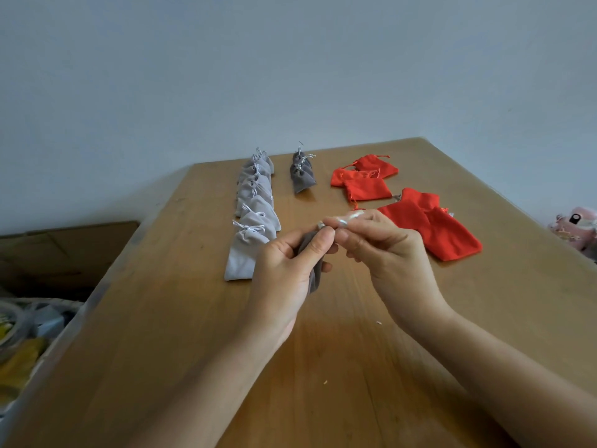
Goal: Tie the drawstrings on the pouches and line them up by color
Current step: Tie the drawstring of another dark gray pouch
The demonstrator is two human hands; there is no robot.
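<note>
Left hand [284,270] grips pouch [315,281] — drawstring [351,216] pinched

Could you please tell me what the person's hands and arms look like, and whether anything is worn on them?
Both are bare. The left hand and right hand wear no gloves, and no watch or bracelet shows at either wrist. The left forearm and right forearm are uncovered to the frame's edge; no sleeve is in view.

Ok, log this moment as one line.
left hand: holds dark grey pouch | right hand: pinches drawstring | light grey pouches: in row | red pouches: scattered
</note>
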